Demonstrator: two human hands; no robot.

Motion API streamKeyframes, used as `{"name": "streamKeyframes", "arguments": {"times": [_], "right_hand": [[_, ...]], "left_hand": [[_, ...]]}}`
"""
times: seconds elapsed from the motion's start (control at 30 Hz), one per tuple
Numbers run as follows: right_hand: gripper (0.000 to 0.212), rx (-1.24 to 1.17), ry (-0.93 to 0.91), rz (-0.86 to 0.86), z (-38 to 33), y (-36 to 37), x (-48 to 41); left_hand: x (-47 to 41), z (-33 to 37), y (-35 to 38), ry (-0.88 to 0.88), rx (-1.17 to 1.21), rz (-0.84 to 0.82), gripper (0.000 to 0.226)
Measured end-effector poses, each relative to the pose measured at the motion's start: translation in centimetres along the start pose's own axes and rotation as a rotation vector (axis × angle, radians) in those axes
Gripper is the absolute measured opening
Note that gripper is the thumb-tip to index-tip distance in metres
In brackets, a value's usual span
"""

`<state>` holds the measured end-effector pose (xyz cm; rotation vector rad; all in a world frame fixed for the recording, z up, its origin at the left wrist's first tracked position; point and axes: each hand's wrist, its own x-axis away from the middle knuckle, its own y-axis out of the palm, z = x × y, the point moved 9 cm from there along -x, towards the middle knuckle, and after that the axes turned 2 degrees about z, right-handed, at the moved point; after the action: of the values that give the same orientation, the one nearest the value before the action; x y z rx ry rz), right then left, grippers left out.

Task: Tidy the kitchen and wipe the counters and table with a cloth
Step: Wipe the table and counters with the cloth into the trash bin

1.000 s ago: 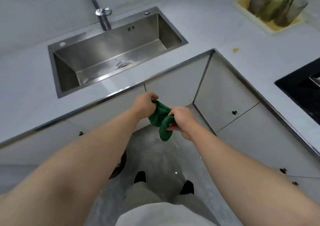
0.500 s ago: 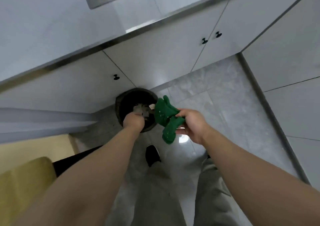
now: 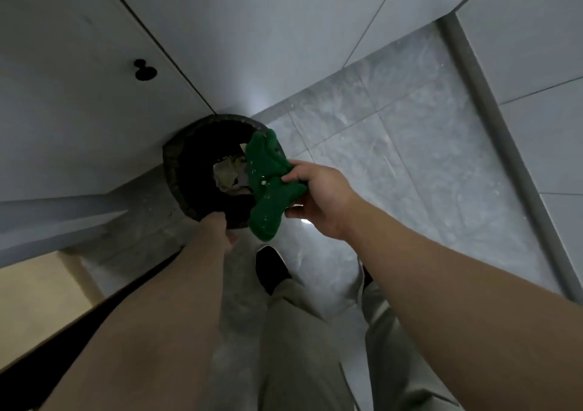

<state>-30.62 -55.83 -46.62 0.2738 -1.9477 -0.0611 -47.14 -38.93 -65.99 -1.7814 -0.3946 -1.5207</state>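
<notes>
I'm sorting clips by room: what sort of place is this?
Probably a home kitchen: pale cabinet doors with a black knob, grey floor tiles, and a dark waste bin holding scraps, with a green cloth held near it.

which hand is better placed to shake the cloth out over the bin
Right. The right hand grips the green cloth just over the opening of the bin, with pale bits on it. The left hand is low at the near rim, off the cloth, its fingers mostly hidden.

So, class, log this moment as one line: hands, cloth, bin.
right hand: holds green cloth | left hand: at bin near rim | scraps: inside bin
</notes>
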Motion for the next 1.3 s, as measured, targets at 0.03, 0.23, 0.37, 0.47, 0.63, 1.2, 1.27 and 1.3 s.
{"name": "streamKeyframes", "arguments": {"times": [0.03, 0.23, 0.37, 0.47, 0.63, 1.2, 1.27, 1.3], "right_hand": [[0.038, -0.011, -0.004, -0.008, 0.1, 0.1, -0.4], [0.041, -0.046, -0.037, -0.039, 0.9, 0.4, -1.4], [0.041, -0.023, -0.096, -0.084, 0.5, 0.4, -0.7], [0.041, 0.074, -0.152, -0.084, -0.6, -0.2, 1.0], [0.04, 0.254, -0.258, -0.021, -4.7, -1.4, 8.2], [0.023, 1.273, -0.956, 0.73, -26.7, -13.6, 48.7], [0.02, 1.238, -1.012, 0.908, -27.4, -16.6, 51.5], [0.019, 1.247, -0.961, 0.943, -27.3, -18.0, 51.3]], "left_hand": [[-1.0, 0.2, -0.1, -0.013, 0.022, -0.005, 0.042], [-4.3, 0.0, -0.8, 0.02, 0.045, -0.01, 0.04], [-5.2, -0.8, -0.2, 0.034, 0.065, -0.08, 0.046], [-3.8, -0.9, 0.9, 0.134, 0.075, -0.142, 0.046], [5.6, -1.7, 2.1, 0.308, 0.045, -0.212, 0.038], [52.3, -6.2, 10.9, 0.701, -0.296, -0.569, 0.038], [56.0, -6.5, 13.1, 0.738, -0.325, -0.598, 0.039], [57.6, -6.5, 14.1, 0.755, -0.314, -0.612, 0.04]]}}
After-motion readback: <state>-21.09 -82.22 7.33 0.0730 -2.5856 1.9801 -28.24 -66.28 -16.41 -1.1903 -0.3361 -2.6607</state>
